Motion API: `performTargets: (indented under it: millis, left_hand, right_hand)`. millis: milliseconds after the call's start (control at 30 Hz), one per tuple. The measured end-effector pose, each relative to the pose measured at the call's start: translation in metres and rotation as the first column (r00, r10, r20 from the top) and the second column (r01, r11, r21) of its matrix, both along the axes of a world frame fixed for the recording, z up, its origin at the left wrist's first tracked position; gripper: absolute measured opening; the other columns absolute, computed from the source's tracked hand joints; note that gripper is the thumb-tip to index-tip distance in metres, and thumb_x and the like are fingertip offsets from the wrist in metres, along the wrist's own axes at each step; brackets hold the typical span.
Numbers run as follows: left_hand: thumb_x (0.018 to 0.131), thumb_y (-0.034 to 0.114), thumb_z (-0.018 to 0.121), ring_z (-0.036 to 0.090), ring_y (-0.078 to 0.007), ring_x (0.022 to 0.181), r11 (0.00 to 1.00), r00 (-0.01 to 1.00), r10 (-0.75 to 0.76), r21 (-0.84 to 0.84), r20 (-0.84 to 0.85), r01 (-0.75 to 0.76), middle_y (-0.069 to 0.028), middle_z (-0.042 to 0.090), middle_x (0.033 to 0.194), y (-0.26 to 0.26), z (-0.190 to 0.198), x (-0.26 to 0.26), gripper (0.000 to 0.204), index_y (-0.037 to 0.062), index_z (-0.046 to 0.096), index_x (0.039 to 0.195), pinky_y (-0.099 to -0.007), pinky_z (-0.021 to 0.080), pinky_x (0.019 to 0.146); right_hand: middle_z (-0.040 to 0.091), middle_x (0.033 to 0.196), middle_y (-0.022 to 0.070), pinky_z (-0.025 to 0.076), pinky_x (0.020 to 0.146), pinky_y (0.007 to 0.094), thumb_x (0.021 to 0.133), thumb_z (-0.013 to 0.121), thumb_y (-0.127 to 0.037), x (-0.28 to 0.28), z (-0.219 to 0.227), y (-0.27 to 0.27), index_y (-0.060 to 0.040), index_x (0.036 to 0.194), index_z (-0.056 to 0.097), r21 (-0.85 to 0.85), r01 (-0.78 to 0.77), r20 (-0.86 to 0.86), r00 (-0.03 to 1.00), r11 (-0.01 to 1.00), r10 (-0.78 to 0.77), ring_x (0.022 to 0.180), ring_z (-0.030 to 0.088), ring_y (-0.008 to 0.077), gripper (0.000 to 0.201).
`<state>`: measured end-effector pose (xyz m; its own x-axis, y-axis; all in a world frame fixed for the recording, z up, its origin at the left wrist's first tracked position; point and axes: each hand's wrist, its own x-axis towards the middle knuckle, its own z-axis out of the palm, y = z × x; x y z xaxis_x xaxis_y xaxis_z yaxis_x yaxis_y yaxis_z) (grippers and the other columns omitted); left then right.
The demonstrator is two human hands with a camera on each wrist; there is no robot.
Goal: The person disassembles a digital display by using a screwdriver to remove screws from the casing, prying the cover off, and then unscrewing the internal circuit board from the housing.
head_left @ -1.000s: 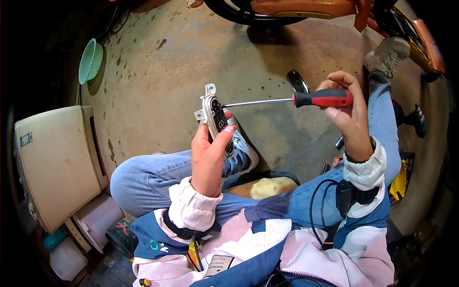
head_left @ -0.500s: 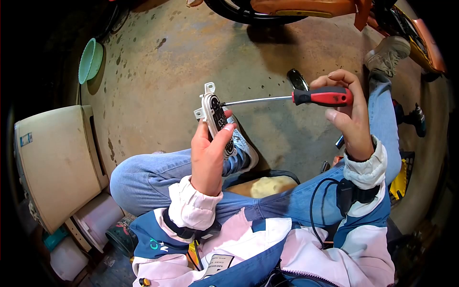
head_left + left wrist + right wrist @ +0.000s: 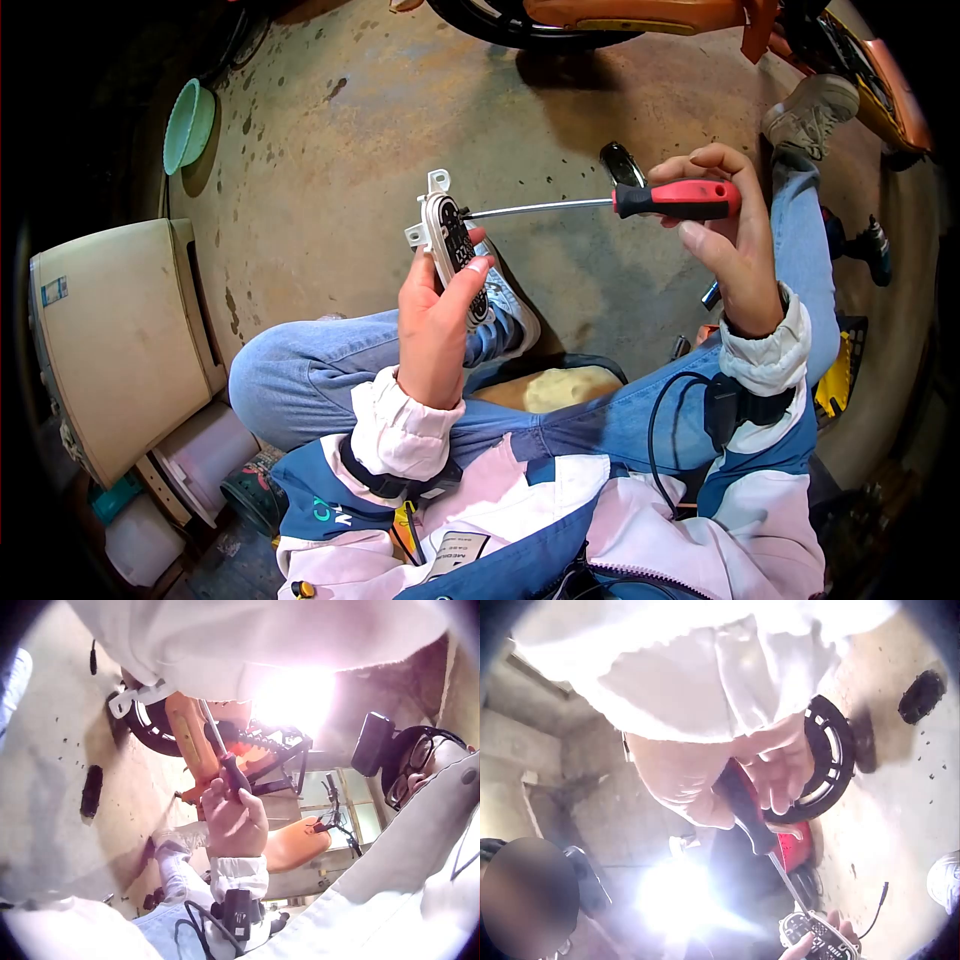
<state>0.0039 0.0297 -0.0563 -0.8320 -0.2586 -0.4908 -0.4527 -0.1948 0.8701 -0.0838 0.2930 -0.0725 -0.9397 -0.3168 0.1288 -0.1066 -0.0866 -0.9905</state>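
Observation:
My left hand [image 3: 432, 335] holds an oval, white-framed display panel [image 3: 460, 250], thumb over its black printed face and fingers behind. White tabs with holes stick out at the panel's far side. In my right hand [image 3: 740, 240] is a red-and-black screwdriver [image 3: 680, 199], its handle pinched between thumb and fingers. The screwdriver's shaft [image 3: 550, 208] runs level to the left, its tip at the upper part of the panel's face. The right wrist view shows the shaft ending at the edge of the panel [image 3: 821, 937]. A sleeve hides most of the left hand in the left wrist view.
A glossy black part [image 3: 622, 168] lies on the concrete floor beyond the right hand. An orange motorbike [image 3: 640, 15] stands at the top. To the left are a green basin [image 3: 190, 128] and a beige box [image 3: 120, 340]. A drill [image 3: 877, 255] lies past the right leg.
The screwdriver's handle has turned about its axis, with its red and black sides changing place. Tip and panel stay almost where they were, and the right fingers have shifted slightly.

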Motion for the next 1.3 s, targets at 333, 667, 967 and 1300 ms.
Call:
performTargets:
  millis: [333,667,967,1300]
  left_hand:
    - [0.097,0.012,0.061,0.062,-0.0161,0.106,1.0,1.0,-0.008,-0.001,-0.006,0.008,-0.0091,0.064,0.127,0.001,0.002,-0.001,0.036,0.0014,0.056,0.131,-0.0301,0.048,0.092]
    - [0.097,0.01,0.06,0.061,-0.0171,0.106,0.986,0.99,0.143,0.094,-0.014,-0.141,-0.0087,0.062,0.123,-0.003,0.003,-0.002,0.037,0.0016,0.053,0.132,-0.0319,0.045,0.096]
    - [0.097,0.012,0.061,0.063,-0.0146,0.106,0.985,0.991,0.131,0.116,-0.025,-0.127,-0.0081,0.063,0.126,-0.002,0.001,0.0,0.038,0.0033,0.051,0.132,-0.0271,0.054,0.073]
    - [0.097,0.014,0.061,0.063,-0.0153,0.106,0.985,0.995,0.103,0.141,0.011,-0.103,-0.0092,0.064,0.128,-0.001,0.008,0.002,0.04,0.0031,0.051,0.134,-0.0291,0.052,0.084]
  right_hand:
    - [0.064,0.109,0.0124,0.053,0.081,0.0284,0.094,0.058,-0.019,0.001,0.011,0.007,-0.0029,0.122,0.053,0.065,0.04,0.295,0.954,0.997,-0.057,0.088,0.063,0.015,0.033]
    - [0.063,0.107,0.0133,0.049,0.086,0.0307,0.089,0.058,-0.018,0.001,0.015,0.003,-0.003,0.12,0.052,0.039,0.097,0.279,0.955,0.995,-0.104,0.09,0.06,0.0178,0.036]
    - [0.064,0.078,0.0024,0.049,0.067,0.025,0.089,0.067,-0.012,-0.023,-0.06,0.011,0.0014,0.117,0.07,0.455,0.13,0.205,0.947,0.881,-0.246,0.074,0.061,0.0089,0.031]
    - [0.069,0.082,0.0146,0.051,0.074,0.0364,0.082,0.071,-0.02,-0.023,-0.149,0.016,-0.0028,0.12,0.071,0.672,0.081,0.202,0.936,0.736,-0.287,0.076,0.066,0.0246,0.041]
